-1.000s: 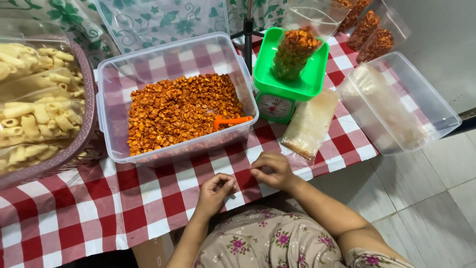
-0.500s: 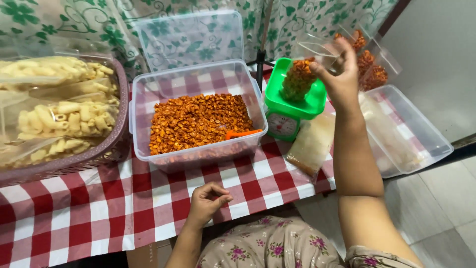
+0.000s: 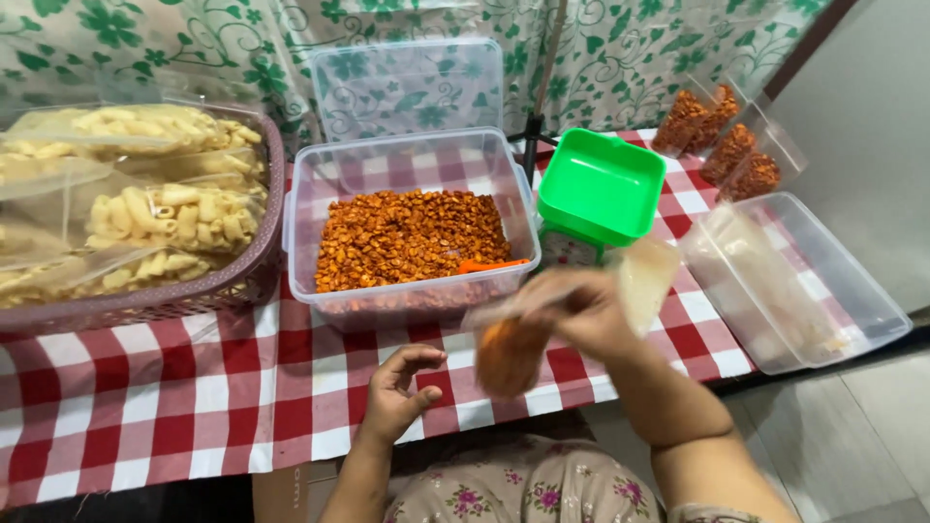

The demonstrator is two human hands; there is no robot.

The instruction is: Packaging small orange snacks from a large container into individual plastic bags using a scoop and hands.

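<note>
Bare forearms and a beige dress printed with small pink flowers.

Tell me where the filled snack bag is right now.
In the head view, the small filled snack bag is in the right hand, held over the checked tablecloth just in front of the clear tub of orange snacks, right of the left hand.
</note>
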